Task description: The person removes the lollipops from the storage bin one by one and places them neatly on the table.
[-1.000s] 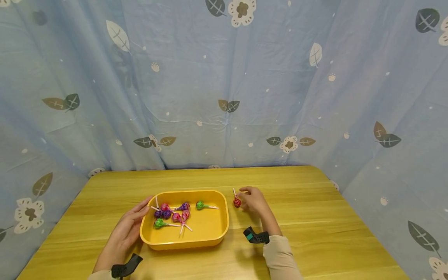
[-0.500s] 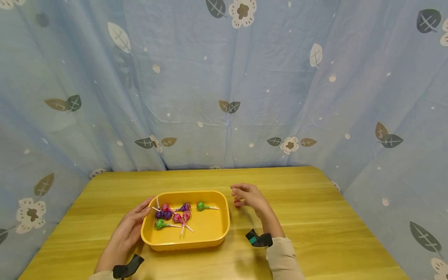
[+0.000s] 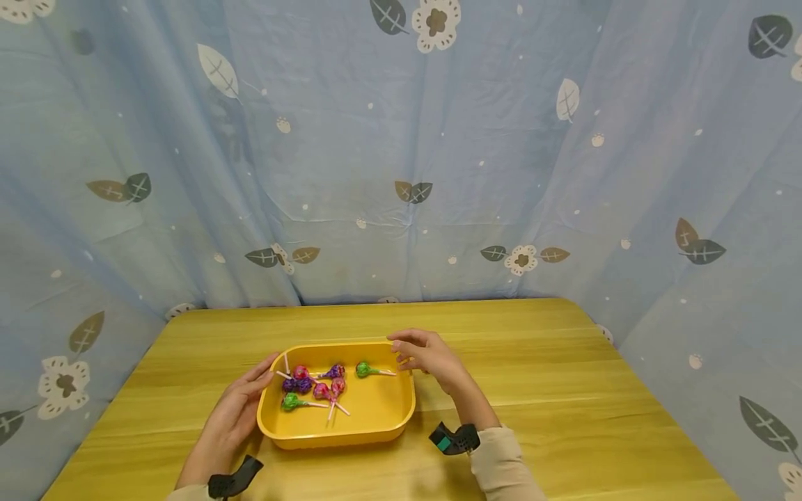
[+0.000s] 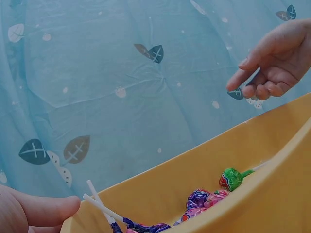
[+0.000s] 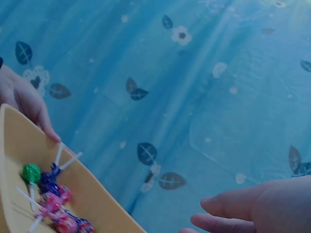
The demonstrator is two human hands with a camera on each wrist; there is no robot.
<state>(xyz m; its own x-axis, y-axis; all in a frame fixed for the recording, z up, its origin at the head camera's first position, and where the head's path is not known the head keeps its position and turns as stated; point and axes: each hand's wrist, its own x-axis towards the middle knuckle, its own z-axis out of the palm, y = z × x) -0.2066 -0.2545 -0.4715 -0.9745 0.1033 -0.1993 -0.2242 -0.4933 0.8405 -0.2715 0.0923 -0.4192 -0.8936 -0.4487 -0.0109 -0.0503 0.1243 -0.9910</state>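
Note:
A yellow plastic tray (image 3: 376,440) stands on the table with several wrapped lollipops in it. Pink lollipops (image 3: 322,391), purple ones (image 3: 303,385) and a green one (image 3: 292,401) lie toward its left; another green lollipop (image 3: 363,369) is farther right. My left hand (image 3: 233,412) holds the tray's left end, its thumb at the rim and fingers along the outside. Over the tray's right back corner hovers my right hand (image 3: 432,358), fingers loosely bent. In the left wrist view that hand (image 4: 286,60) shows nothing between its fingers. The red lollipop from earlier is out of sight.
The wooden table (image 3: 532,390) extends to both sides and behind the tray. A blue patterned curtain (image 3: 351,139) hangs along its back edge. Each wrist wears a black strap (image 3: 454,438).
My right hand has moved left from beside the red lollipop to the tray's right rim. The red lollipop was visible on the table and now is not. My left hand stays at the tray.

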